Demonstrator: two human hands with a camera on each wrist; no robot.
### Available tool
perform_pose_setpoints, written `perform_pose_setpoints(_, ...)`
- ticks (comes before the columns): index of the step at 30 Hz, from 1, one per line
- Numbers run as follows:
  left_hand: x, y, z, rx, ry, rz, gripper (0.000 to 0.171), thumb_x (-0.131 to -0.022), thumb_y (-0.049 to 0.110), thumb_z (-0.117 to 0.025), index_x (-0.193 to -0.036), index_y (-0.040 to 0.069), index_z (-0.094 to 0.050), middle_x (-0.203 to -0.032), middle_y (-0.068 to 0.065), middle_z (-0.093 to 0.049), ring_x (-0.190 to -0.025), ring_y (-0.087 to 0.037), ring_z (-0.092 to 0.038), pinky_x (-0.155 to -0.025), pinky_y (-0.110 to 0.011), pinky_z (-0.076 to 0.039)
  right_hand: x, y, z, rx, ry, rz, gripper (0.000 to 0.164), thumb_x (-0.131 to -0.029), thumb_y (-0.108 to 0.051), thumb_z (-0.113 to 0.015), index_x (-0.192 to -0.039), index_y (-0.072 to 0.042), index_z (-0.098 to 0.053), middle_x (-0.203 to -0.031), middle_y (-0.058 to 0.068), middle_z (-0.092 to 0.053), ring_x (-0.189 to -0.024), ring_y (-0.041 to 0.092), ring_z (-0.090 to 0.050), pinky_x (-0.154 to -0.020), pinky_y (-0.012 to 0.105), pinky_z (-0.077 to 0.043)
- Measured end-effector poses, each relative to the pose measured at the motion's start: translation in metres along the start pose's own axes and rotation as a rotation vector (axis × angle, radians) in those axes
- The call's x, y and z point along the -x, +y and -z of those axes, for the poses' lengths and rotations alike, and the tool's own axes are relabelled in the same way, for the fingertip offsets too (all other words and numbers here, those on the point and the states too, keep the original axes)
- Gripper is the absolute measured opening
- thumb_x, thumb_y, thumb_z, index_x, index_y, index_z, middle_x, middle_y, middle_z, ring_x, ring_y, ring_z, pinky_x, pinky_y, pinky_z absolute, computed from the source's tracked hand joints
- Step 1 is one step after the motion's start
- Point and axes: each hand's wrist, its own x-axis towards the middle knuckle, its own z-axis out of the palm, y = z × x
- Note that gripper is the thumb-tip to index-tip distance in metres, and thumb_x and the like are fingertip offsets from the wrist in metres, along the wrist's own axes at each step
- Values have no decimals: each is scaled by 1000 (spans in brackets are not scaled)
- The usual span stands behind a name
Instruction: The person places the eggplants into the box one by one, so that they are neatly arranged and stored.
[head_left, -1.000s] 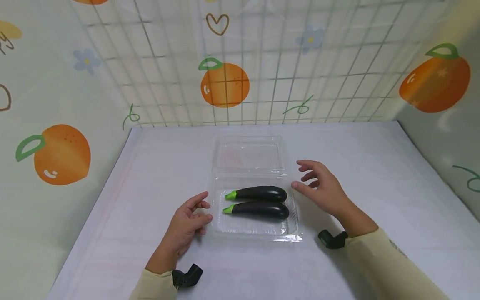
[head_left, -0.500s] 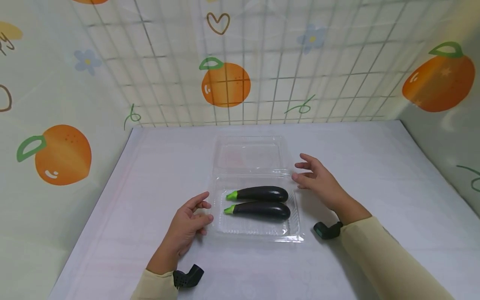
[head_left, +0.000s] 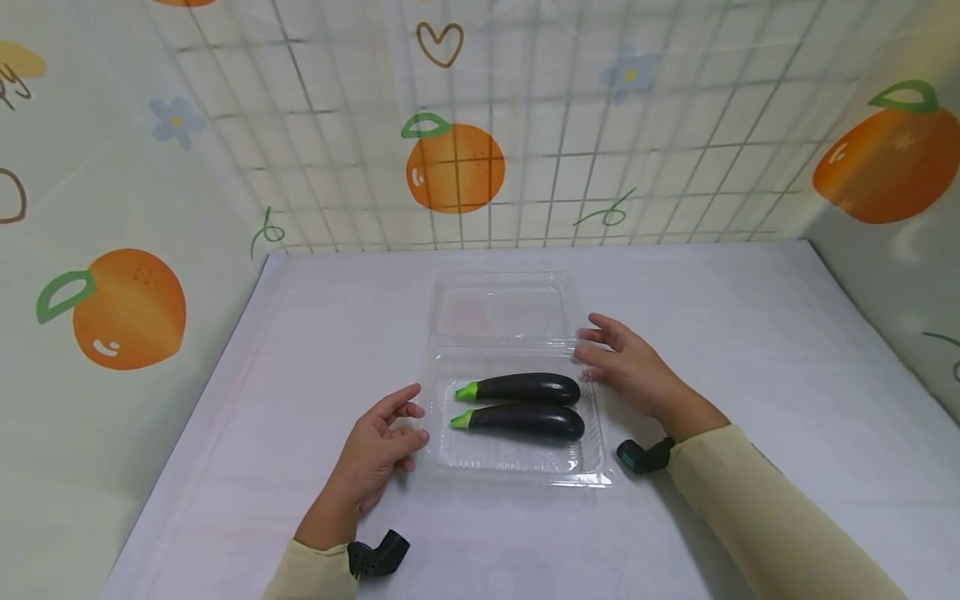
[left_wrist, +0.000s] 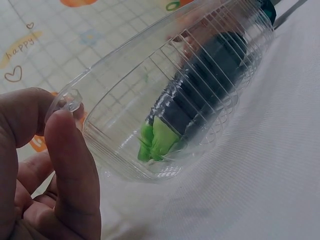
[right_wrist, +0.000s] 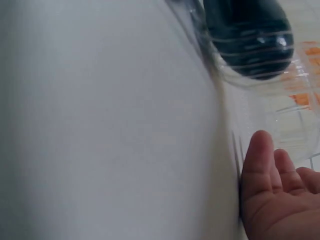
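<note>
A clear plastic clamshell container [head_left: 487, 458] lies unfolded in the middle of the table, its lid [head_left: 502, 312] laid back on the far side. Inside its base are two eggplants, a rear eggplant [head_left: 532, 387] and a front eggplant [head_left: 525, 422], side by side with green stems to the left. My left hand [head_left: 378, 446] pinches the rim at the left side between thumb and index finger, as the left wrist view shows. By the right edge, near the hinge, is my right hand [head_left: 630, 367], fingers loosely bent; whether they touch the plastic I cannot tell.
A white cloth [head_left: 315, 333] covers the table. Behind it stands a wire grid [head_left: 555, 175] under a sheet printed with oranges. Black wrist cameras [head_left: 378, 553] sit on both wrists, close above the cloth.
My right hand has moved left and slightly away from me, up to the container's right edge by the hinge. My left hand stays at the left rim. The eggplants lie as before.
</note>
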Motion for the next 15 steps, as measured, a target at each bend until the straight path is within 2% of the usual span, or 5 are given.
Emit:
perform_pose_setpoints(5,-1,0,1,-5,-3,-1,69,-87,-3,-71,-149,15,-50,-122,-10,-53,-65,-10,-51,-55,-20,-50,-4,-1,-1,-21,-1,-8,87,-100,-18,-63,-164,-10,-3,-163,22,-23,-109,4,-55,-86,17,-52)
perform_pose_setpoints(11,-2,-1,2,12,-11,-9,70,-86,-6,-70,-149,14,-49,-120,-7,-53,-64,-8,-50,-54,-20,-49,-8,-3,-1,-2,1,-37,91,-98,-17,-67,-164,-10,-5,-160,23,-25,-114,12,-51,-86,16,-51)
perform_pose_setpoints(15,-2,-1,2,10,-15,-5,70,-86,-5,-69,-150,13,-49,-120,-7,-53,-65,-8,-50,-55,-20,-49,-9,-2,0,18,-1,-43,89,-98,-17,-67,-164,-10,-8,-155,24,-28,-109,12,-50,-83,16,-50)
